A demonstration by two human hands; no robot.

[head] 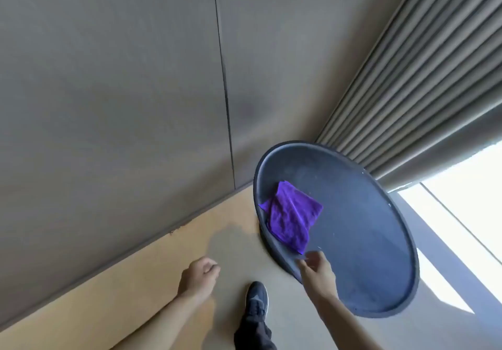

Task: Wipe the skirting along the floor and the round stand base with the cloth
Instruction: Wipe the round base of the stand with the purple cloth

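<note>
A: Start big. Why is the round stand base (353, 227) where it is?

B: It sits on the floor in the corner, its far rim near the wall panels (108, 91) and the curtain (421, 78), so I judge it simply stands in its usual spot. The skirting (122, 265) runs along the foot of the wall to its left.

A: And the cloth (290, 215)?

B: Folded, purple, lying on the base's left part, one corner draped over the raised rim. Nobody holds it; it looks parked there within easy reach.

A: The hands?

B: The right hand (316, 267) hovers over the near rim, fingers loosely spread, grasping nothing. The cloth's near edge lies just beyond its fingertips, apart from them. The left hand (199, 276) hangs over the floor, curled into a loose empty fist, well apart from the cloth.

A: The smallest thing?

B: A dark shoe (256, 299) planted between the arms.
</note>
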